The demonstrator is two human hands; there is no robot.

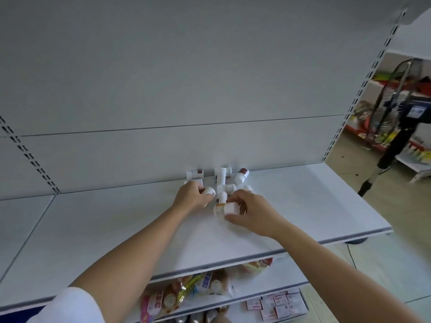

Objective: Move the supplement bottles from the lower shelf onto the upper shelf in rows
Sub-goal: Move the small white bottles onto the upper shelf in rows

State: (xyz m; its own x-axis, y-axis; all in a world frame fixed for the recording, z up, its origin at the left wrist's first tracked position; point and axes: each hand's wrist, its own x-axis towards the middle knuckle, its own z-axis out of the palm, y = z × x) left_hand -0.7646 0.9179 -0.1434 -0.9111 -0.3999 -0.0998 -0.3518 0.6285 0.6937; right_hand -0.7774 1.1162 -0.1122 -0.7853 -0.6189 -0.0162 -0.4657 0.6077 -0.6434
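We've got a wide white shelf (303, 206) here, and sitting on it near the back edge is a messy heap of supplement bottles (221, 180). Most are tipped on their sides, pointing every which way and touching each other. A brown-capped bottle (242, 174) lies at the right of the heap, a white-capped bottle (209, 191) at the left, an orange-labelled bottle (225, 209) sideways in front. The lower shelf (291, 273) underneath carries colourful snack packets (184, 292)

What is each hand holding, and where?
The left hand grips a white-capped bottle round its body; the right hand holds a labelled bottle by one end.
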